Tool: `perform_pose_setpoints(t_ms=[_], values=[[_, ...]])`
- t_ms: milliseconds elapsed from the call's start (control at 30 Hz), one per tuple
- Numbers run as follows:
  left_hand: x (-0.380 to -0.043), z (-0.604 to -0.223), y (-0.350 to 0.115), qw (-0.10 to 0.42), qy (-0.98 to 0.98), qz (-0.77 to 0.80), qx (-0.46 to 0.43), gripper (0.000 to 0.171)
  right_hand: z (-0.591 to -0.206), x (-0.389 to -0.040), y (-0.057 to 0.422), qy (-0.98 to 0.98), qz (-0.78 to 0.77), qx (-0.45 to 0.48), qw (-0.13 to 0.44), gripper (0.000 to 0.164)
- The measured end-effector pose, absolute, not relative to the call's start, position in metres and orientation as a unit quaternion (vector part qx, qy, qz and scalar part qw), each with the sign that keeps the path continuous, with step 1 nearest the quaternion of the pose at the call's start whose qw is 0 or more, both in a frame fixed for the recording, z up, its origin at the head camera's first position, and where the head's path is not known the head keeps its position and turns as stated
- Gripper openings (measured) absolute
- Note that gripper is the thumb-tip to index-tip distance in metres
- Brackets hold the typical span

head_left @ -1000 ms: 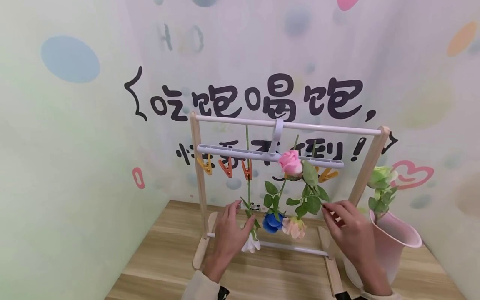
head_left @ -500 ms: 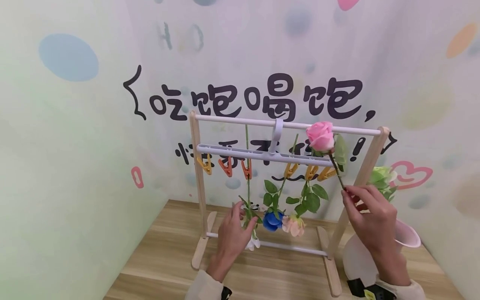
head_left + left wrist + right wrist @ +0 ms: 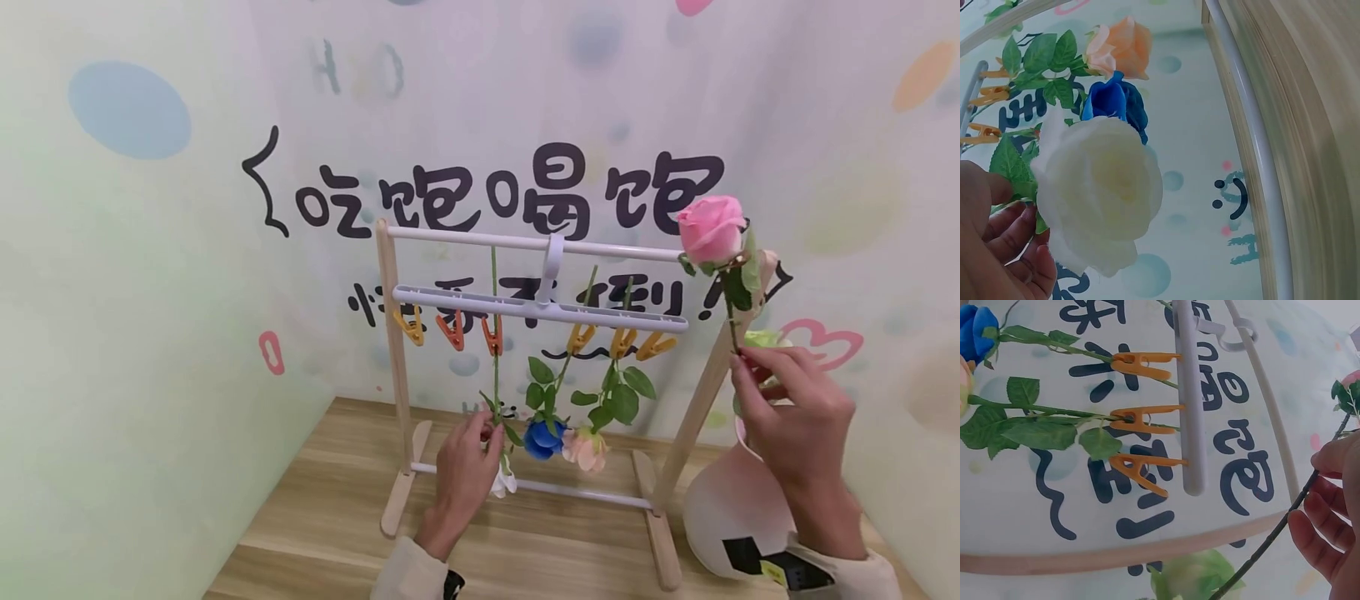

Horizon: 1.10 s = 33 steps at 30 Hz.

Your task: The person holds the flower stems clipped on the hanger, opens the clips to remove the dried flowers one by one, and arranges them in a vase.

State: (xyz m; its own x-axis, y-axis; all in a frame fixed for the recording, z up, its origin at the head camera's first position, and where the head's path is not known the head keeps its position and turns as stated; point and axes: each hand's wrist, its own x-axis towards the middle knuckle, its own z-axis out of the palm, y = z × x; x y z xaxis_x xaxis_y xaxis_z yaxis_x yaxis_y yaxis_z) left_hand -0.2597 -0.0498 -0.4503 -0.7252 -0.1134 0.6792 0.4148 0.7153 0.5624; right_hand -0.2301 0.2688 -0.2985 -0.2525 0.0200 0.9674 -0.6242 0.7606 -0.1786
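Observation:
My right hand [image 3: 798, 408] pinches the dark stem of a pink rose [image 3: 711, 229], holding it bloom-up in front of the rack's right post. In the right wrist view the stem [image 3: 1266, 544] passes between thumb and fingers. My left hand [image 3: 465, 467] pinches the leafy stem just above a white rose [image 3: 1104, 187], which hangs head-down from an orange clip [image 3: 492, 336]. Beside it a blue rose [image 3: 542, 440] and a peach rose [image 3: 585, 450] hang head-down from yellow clips. These clips sit under a lavender hanger [image 3: 517, 309].
The hanger hooks over the top rod of a wooden rack [image 3: 693, 429] on the wood-grain table [image 3: 300, 508]. A yellow clip [image 3: 656, 346] at the right end holds nothing. A pink-white vase [image 3: 735, 517] with a green rose [image 3: 1194, 575] stands right of the rack.
My right hand has carried the pink rose right and upward, away from the hanger toward the vase side. My left hand's fingers have closed in on the white rose's stem.

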Motion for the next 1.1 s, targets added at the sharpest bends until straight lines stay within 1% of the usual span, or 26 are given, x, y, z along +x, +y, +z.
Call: perform_pose_setpoints(t_ms=[133, 233, 600, 833, 1000, 1100], values=[[-0.26, -0.451, -0.051, 0.366, -0.851, -0.363, -0.1, 0.007, -0.295, -0.229, 0.274, -0.742, 0.278, 0.188, 0.58, 0.021], [-0.259, -0.451, -0.051, 0.365, -0.851, -0.362, -0.103, 0.005, -0.299, -0.229, 0.28, -0.75, 0.269, 0.171, 0.579, 0.021], [-0.258, -0.451, -0.053, 0.372, -0.85, -0.357, -0.107, 0.005, -0.338, -0.231, 0.309, -0.782, 0.242, 0.128, 0.56, 0.019], [-0.258, -0.451, -0.055, 0.364, -0.853, -0.359, -0.107, 0.005, -0.357, -0.23, 0.32, -0.822, 0.202, 0.104, 0.522, 0.022], [-0.258, -0.452, -0.055, 0.367, -0.85, -0.36, -0.114, 0.005, -0.368, -0.227, 0.325, -0.845, 0.192, 0.086, 0.491, 0.03], [-0.258, -0.452, -0.056, 0.368, -0.85, -0.36, -0.113, 0.006, -0.373, -0.225, 0.327, -0.86, 0.178, 0.077, 0.473, 0.031]])
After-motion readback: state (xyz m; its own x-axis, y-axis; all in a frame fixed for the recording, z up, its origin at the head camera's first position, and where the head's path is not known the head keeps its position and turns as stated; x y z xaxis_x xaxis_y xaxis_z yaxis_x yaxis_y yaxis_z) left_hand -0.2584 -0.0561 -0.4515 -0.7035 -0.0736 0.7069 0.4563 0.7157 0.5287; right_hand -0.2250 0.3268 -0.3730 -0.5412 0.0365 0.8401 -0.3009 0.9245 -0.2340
